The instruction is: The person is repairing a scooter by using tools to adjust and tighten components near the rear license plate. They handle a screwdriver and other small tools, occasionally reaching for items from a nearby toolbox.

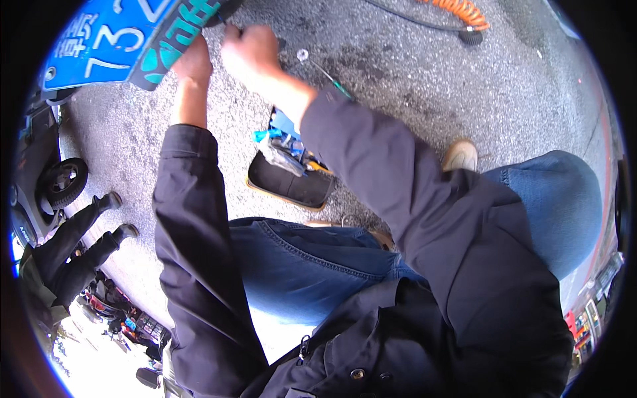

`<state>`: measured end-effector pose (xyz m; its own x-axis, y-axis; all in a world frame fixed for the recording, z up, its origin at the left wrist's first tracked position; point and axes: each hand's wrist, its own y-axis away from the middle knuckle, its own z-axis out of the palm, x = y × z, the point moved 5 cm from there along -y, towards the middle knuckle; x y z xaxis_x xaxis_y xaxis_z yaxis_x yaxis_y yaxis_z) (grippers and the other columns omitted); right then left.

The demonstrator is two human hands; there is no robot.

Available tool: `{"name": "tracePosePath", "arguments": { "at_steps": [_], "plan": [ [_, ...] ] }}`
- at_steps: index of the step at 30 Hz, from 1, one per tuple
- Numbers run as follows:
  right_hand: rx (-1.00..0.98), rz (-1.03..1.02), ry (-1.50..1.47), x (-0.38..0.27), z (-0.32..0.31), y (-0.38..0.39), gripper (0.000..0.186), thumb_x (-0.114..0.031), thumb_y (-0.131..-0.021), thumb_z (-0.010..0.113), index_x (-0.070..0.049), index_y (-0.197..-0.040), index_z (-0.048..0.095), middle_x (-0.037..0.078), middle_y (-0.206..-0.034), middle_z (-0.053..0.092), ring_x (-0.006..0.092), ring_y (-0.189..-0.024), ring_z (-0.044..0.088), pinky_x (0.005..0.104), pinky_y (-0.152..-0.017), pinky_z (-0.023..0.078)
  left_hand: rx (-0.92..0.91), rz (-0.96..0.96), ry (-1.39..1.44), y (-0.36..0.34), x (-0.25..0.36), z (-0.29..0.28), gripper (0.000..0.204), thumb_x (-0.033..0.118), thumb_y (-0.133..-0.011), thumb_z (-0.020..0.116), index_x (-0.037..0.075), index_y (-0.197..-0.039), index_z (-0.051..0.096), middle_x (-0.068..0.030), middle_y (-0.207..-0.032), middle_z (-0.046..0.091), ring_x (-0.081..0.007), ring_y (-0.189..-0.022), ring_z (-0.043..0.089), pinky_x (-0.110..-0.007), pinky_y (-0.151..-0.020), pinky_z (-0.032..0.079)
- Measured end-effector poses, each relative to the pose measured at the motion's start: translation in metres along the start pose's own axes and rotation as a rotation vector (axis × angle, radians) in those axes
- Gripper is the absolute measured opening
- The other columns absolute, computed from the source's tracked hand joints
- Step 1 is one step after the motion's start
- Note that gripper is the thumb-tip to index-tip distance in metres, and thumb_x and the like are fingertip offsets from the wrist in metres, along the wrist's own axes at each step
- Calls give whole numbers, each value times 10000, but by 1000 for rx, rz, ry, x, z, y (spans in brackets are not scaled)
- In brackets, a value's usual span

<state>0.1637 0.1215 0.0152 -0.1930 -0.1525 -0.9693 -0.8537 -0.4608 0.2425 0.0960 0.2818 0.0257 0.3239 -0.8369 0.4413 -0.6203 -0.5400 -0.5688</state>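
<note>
A blue licence plate (106, 43) and a dark flap with green markings (174, 45) hang at the upper left. My left hand (194, 61) reaches up against the flap's right edge; its fingers are hidden behind the flap. Just to the right, my right hand (253, 53) is closed, its fingers curled beside a dark part at the top edge. Whatever it may hold is too small to make out. On the ground right of that hand lies a thin metal rod with a green section (340, 89), beside a small shiny round piece (302, 54).
Below my hands, an open black tray (286, 182) holds blue and clear-wrapped items (284, 149). A coiled orange hose (461, 13) lies on the asphalt at the upper right. At the left, a person in dark trousers (76, 260) is near a vehicle wheel (65, 182).
</note>
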Motion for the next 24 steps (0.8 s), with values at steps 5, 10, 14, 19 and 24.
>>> {"name": "tracePosePath", "arguments": {
  "at_steps": [5, 10, 14, 19, 24],
  "plan": [
    [0, 3, -27, -8, 3, -7, 486, -334, -953, 645, 77, -694, 671, 281, -648, 649, 357, -594, 688, 502, -600, 508, -62, -20, -36, 8, -5, -1, 345, 85, -1020, 589, 38, -1361, 566, -118, -1349, 629, -275, -1232, 612, -400, -1018, 545],
    [-70, -58, 76, 0, -2, 1, 485, -319, -973, 631, 95, -724, 672, 221, -641, 672, 312, -592, 673, 480, -641, 522, 31, 50, 75, -1, -3, -6, 236, 119, -977, 627, 35, -1196, 646, -140, -1166, 693, -286, -1054, 626, -414, -907, 509],
    [-346, 423, -363, 3, 22, -18, 436, -276, -1019, 510, 24, -718, 609, 94, -577, 574, 184, -491, 539, 386, -425, 347, -258, 11, -438, 6, -7, -1, 355, 104, -1027, 568, 38, -1376, 553, -120, -1330, 643, -239, -1286, 591, -336, -1020, 542],
    [-699, 899, -1418, 5, 22, 1, 304, -321, -1079, 433, -79, -898, 468, -54, -628, 426, 57, -482, 400, 245, -413, 270, 82, 11, 8, 1, -5, 2, 174, 166, -999, 618, 43, -1108, 675, -112, -1114, 705, -284, -1016, 646, -421, -877, 508],
    [-443, 712, -964, 6, 19, 8, 353, -311, -1055, 508, 3, -927, 606, 5, -657, 539, 123, -500, 481, 299, -445, 350, -116, -15, 37, 2, -34, 2, 334, 91, -1056, 509, 38, -1385, 530, -109, -1426, 557, -272, -1279, 573, -451, -1050, 546]
  ]
}}
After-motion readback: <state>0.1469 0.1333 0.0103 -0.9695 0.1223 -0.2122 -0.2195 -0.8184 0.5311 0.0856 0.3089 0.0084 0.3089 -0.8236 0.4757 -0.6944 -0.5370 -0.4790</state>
